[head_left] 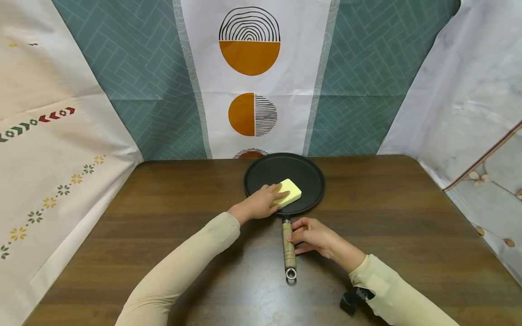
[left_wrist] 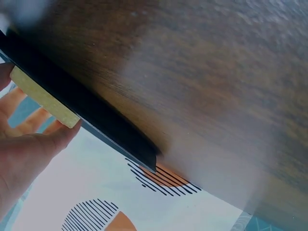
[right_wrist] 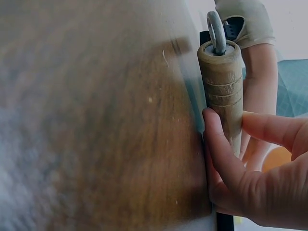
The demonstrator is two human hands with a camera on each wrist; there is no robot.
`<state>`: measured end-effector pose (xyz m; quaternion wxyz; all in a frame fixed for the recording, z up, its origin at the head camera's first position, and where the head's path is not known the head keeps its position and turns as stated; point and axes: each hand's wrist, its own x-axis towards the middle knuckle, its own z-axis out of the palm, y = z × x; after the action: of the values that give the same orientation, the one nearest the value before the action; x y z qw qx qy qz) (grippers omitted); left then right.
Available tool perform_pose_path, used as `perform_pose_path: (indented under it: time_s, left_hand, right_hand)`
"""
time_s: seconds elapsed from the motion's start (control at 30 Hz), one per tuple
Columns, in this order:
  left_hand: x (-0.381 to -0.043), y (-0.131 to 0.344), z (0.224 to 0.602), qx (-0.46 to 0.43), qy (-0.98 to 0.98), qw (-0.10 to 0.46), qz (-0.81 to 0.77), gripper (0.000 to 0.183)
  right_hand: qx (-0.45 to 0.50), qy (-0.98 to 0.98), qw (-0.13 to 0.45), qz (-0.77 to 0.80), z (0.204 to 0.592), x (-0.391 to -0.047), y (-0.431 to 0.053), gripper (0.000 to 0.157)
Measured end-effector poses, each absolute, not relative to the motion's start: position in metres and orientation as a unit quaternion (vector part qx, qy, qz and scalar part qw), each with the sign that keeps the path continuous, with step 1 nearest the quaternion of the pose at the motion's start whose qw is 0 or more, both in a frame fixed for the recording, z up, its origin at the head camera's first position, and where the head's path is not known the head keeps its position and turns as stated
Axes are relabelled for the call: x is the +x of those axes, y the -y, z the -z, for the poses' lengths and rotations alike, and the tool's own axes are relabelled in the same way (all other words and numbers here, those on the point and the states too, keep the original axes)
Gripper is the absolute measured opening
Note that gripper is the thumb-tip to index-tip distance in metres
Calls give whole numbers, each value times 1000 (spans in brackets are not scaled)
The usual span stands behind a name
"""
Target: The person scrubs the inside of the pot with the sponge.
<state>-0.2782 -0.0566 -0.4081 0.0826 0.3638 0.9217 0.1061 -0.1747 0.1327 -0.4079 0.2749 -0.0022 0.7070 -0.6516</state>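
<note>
A flat black frying pan (head_left: 281, 168) lies at the far side of the table, its wooden handle (head_left: 289, 253) pointing toward me. On the pan's surface sits a pale yellow sponge (head_left: 292, 194), gripped by my left hand (head_left: 261, 202) with fingers spread over it. In the left wrist view, thumb and fingers hold the sponge (left_wrist: 45, 98) by its edges, against the pan (left_wrist: 91, 106). My right hand (head_left: 316, 236) pinches the handle from the right side. The right wrist view shows thumb and fingers on either side of the handle (right_wrist: 222, 79), near its ringed end.
The brown wooden table (head_left: 171, 244) reaches back to a patterned cloth (head_left: 253, 81) hanging just behind the pan. Pale cloths hang at left and right. A small black device (head_left: 355, 299) is strapped at my right wrist.
</note>
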Motion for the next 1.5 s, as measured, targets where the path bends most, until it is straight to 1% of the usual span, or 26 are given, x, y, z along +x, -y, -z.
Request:
perform_pose_path:
  time_s: [0.67,0.87,1.07,1.3,1.5]
  left_hand:
    - [-277,53,406,380,-914,85,-117,50]
    - [-275,42,407,393,-909,78,-113,50]
    - [-272,28,408,385,-915,75,-91,50]
    - [-271,10,410,380,-921,48,-62,50]
    - [-273,-1,411,366,-929,45,-42,50]
  right_hand:
    - [-20,-711,279,646,410,-176,-135,41]
    - [-20,-706,280,650,412,-176,-134,40]
    - [-21,-708,281,648,413,-176,-135,41]
    - [-20,-708,277,650,413,-176,-135,41]
    - [-22,-709,276,649,414,-176,-135,41]
